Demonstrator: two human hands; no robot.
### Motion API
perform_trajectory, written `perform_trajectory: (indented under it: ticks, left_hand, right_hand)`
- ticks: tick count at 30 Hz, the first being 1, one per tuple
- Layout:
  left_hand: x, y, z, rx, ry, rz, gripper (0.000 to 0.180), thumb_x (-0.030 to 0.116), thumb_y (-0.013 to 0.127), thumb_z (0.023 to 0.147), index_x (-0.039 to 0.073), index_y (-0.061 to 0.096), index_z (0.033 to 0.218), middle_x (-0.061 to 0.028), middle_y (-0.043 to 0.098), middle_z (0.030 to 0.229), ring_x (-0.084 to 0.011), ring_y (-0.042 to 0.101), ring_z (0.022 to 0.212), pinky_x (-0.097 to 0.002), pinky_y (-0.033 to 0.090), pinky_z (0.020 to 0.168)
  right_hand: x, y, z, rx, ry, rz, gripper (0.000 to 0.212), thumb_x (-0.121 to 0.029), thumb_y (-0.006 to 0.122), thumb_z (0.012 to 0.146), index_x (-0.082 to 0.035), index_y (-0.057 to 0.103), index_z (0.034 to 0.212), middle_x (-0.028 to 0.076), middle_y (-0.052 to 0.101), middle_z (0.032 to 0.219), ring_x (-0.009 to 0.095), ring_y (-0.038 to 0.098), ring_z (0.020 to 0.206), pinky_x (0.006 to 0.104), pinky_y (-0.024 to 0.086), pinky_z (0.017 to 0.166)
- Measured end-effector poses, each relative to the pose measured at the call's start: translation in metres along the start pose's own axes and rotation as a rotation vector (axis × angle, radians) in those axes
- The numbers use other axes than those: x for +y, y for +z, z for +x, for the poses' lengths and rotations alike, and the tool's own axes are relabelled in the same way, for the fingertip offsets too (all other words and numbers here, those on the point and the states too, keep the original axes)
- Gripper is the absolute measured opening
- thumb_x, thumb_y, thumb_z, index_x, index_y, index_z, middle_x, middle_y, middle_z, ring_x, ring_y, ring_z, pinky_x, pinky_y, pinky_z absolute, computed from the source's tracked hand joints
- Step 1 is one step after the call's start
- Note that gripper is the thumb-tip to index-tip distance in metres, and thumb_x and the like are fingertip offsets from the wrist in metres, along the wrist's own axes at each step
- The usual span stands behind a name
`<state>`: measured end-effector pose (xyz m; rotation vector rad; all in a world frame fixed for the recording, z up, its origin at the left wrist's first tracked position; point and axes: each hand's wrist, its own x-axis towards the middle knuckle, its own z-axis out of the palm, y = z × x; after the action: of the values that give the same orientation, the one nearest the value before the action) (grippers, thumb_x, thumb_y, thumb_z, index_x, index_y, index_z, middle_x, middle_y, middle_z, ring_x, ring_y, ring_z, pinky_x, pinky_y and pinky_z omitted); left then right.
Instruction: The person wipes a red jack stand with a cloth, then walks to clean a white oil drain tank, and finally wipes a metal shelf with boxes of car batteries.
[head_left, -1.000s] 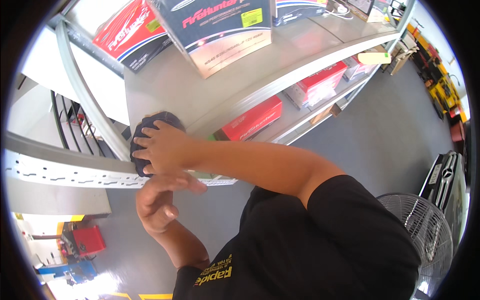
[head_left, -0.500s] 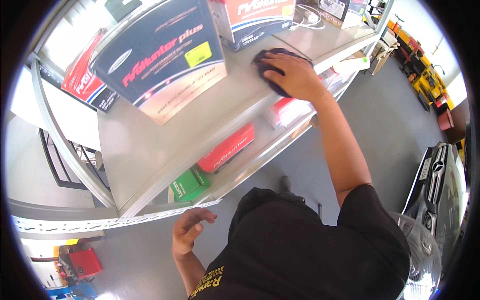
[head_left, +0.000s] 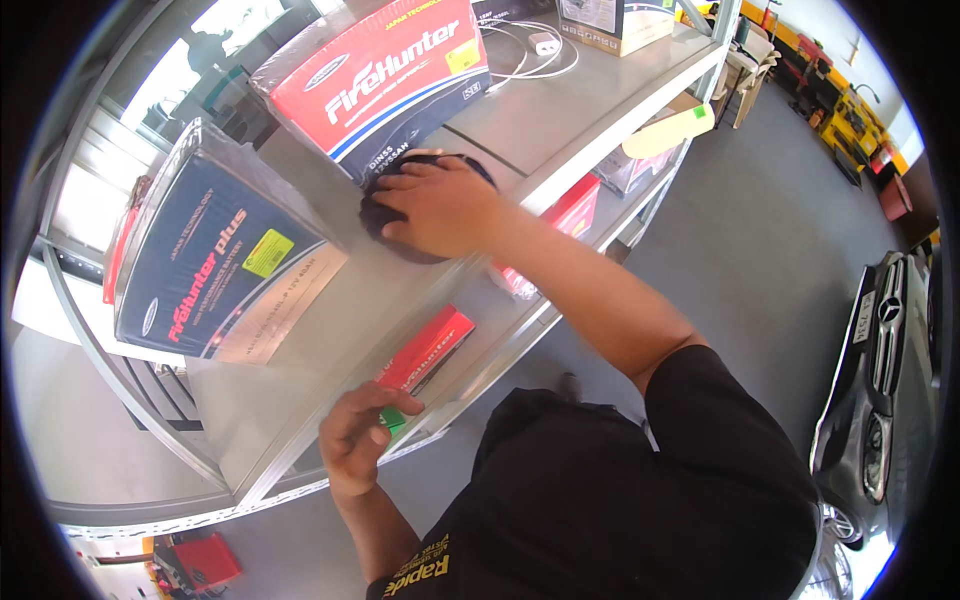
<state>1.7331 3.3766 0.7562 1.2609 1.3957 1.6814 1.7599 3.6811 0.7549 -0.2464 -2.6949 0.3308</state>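
Note:
My right hand [head_left: 446, 208] lies over a dark cloth [head_left: 378, 218] and presses it on the grey metal shelf [head_left: 262, 405]. The cloth is bunched under the palm, just in front of a red and dark blue battery box [head_left: 400, 85]. To the left of it a tall dark blue and cream battery box [head_left: 205, 235] in clear plastic wrap stands on the same shelf. My left hand [head_left: 352, 435] hovers near the shelf's front edge, fingers loosely bent and apart, with nothing in it.
A white cable with a plug [head_left: 544, 44] and another box [head_left: 615, 25] lie farther along the shelf. Red boxes [head_left: 430, 350] stand on the lower shelf. A dark car [head_left: 885, 350] is at the right, and yellow equipment [head_left: 850, 125] stands along the far wall.
My right hand has slid the cloth left along the shelf, closer to the dark blue box. My left hand has risen slightly, and the whole view has shifted.

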Motion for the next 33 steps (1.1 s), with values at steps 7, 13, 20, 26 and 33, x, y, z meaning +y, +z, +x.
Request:
perform_trajectory:
  ticks: [7, 13, 20, 26, 33]
  left_hand:
    - [0.074, 0.054, 0.133, -0.191, 0.022, 0.61, 0.033, 0.022, 0.067, 0.093, -0.004, 0.064, 0.114, -0.015, 0.07, 0.1, -0.0231, 0.067, 0.097, -0.0382, 0.051, 0.093]
    - [0.042, 0.126, 0.325, -0.331, 0.063, 1.158, 0.035, 0.026, 0.064, 0.094, 0.001, 0.064, 0.119, -0.0169, 0.072, 0.111, -0.0297, 0.069, 0.105, -0.0369, 0.05, 0.094]
    - [-0.062, 0.181, 0.466, -0.06, -0.231, 1.329, 0.094, 0.062, 0.071, 0.079, 0.013, 0.038, 0.152, -0.0258, 0.047, 0.147, -0.0393, 0.044, 0.138, -0.0436, 0.04, 0.111]
    - [-0.099, 0.186, 0.501, -0.053, -0.311, 1.422, 0.092, 0.067, 0.069, 0.078, 0.025, 0.036, 0.152, -0.0249, 0.042, 0.151, -0.0392, 0.041, 0.14, -0.0434, 0.039, 0.112]
    - [-0.097, 0.18, 0.5, -0.062, -0.115, 1.399, 0.058, 0.028, 0.067, 0.086, 0.013, 0.046, 0.139, -0.0233, 0.06, 0.131, -0.0384, 0.058, 0.122, -0.0456, 0.047, 0.102]
  right_hand:
    - [0.053, -0.046, -0.053, 0.038, 0.02, -0.019, 0.048, -0.041, 0.051, 0.098, -0.01, 0.06, 0.134, 0.008, 0.05, 0.149, 0.025, 0.042, 0.141, 0.0427, 0.032, 0.116]
    - [0.116, -0.088, -0.087, 0.207, 0.25, -0.024, 0.042, -0.033, 0.062, 0.092, -0.007, 0.066, 0.124, 0.01, 0.061, 0.137, 0.027, 0.053, 0.132, 0.0437, 0.037, 0.113]
    - [0.197, -0.102, -0.103, 0.46, 0.401, -0.052, 0.038, -0.03, 0.065, 0.088, -0.007, 0.071, 0.117, 0.009, 0.064, 0.133, 0.028, 0.055, 0.129, 0.0436, 0.037, 0.113]
    - [0.234, -0.113, -0.103, 0.485, 0.334, 0.015, 0.036, -0.028, 0.065, 0.087, -0.004, 0.072, 0.113, 0.012, 0.068, 0.124, 0.031, 0.059, 0.122, 0.0434, 0.043, 0.106]
    - [0.253, -0.157, -0.081, 0.435, 0.645, 0.716, 0.046, -0.04, 0.057, 0.097, 0.003, 0.069, 0.108, 0.022, 0.069, 0.085, 0.03, 0.068, 0.077, 0.0405, 0.051, 0.078]
